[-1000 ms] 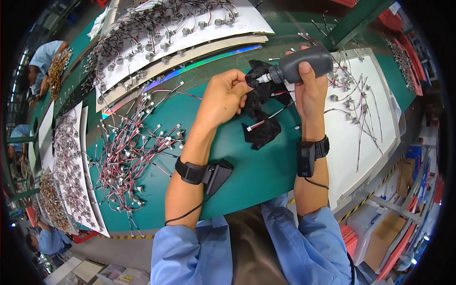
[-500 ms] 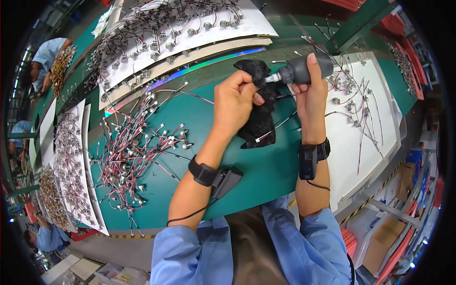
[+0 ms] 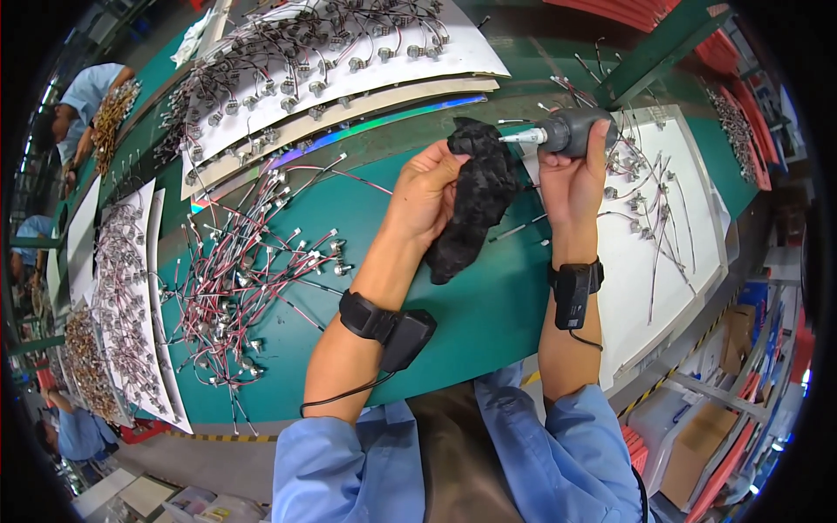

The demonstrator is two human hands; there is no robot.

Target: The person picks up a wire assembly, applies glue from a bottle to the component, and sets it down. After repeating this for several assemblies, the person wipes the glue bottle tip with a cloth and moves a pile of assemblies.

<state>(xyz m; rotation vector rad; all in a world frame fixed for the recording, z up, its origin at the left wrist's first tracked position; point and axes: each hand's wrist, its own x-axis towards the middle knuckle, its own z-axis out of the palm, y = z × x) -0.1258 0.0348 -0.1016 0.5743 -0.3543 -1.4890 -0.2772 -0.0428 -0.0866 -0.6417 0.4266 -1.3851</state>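
Note:
A crumpled black cloth point(image 3: 478, 196) hangs from my left hand point(image 3: 423, 196), pinched at its top between thumb and fingers. In my right hand point(image 3: 571, 187) is a dark grey squeeze bottle point(image 3: 582, 132), tipped on its side, thumb over it and fingers beneath. Its pale nozzle point(image 3: 525, 136) points left, with the tip at or very near the cloth's upper right edge; whether they touch I cannot tell. A thin wire lead point(image 3: 519, 228) shows between the cloth and my right wrist; its upper end is hidden. Both wrists wear black strapped devices.
A tangled heap of red and black wire leads point(image 3: 253, 279) with small metal parts lies on the green mat point(image 3: 392, 349) at left. White boards with more wired parts stand at the back point(image 3: 418, 74), far left point(image 3: 144, 322) and right point(image 3: 632, 288). A green post point(image 3: 658, 57) rises at back right.
The nozzle has drawn right, away from my left fingertips. My left hand has shifted slightly, and the cloth has turned and hangs lower. The wire that crossed the cloth's front now shows beside it.

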